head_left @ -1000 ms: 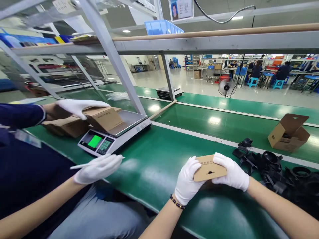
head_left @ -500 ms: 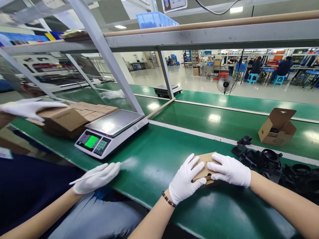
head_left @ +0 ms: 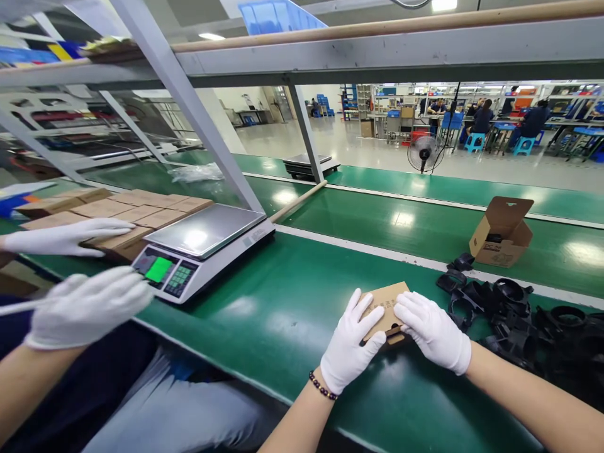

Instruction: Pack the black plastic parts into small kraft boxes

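A small brown cardboard box [head_left: 385, 301] with printing on top is between my gloved hands on the green work surface. My left hand [head_left: 352, 346] grips its left side, fingers over the top and thumb at the near edge. From the right, my right hand [head_left: 433, 330] clasps the other side, its fingertips at the near right corner. A dark round opening shows at the box's near edge. Black ring-shaped plastic parts [head_left: 512, 302] lie piled beyond my right hand.
An open carton [head_left: 500, 242] stands on the belt behind the black parts. At left are a weighing scale [head_left: 205, 229] and rows of closed cartons [head_left: 141, 214]. A co-worker's gloved hands [head_left: 94, 305] are near them. A metal shelf beam [head_left: 353, 60] crosses above.
My right hand has shifted slightly at the box's near right corner. The co-worker's far hand has set a carton among the rows, and the nearer hand has moved left. My view has shifted slightly.
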Action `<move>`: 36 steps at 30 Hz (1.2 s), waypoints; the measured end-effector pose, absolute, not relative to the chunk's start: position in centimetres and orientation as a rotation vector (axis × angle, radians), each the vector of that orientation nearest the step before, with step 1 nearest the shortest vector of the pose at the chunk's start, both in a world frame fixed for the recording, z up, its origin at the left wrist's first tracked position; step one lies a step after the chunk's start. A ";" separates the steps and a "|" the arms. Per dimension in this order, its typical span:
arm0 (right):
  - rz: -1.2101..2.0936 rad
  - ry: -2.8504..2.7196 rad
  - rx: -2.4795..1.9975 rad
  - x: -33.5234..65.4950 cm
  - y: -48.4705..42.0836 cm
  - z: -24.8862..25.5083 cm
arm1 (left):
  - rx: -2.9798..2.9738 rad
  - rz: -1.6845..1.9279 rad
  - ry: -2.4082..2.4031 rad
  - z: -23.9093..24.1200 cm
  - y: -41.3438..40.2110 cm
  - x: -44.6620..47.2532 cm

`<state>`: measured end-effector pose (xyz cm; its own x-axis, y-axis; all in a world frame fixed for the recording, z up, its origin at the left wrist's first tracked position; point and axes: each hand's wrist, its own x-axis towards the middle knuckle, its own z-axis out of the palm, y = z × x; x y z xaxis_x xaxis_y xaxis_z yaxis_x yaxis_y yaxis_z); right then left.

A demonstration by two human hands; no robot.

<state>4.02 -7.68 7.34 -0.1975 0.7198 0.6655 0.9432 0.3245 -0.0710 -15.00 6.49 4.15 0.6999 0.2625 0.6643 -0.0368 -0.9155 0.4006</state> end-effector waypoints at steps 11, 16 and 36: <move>-0.630 -1.842 -1.566 0.8 -9.0 4.5 | 1.765 1.017 0.600 2.8 3.9 -13.9; -0.661 -1.812 -1.610 0.0 -9.1 4.5 | 1.735 0.990 0.582 3.0 3.8 -14.1; -0.238 -1.567 -1.643 2.4 -10.2 4.7 | 1.919 0.971 0.542 2.6 5.2 -14.5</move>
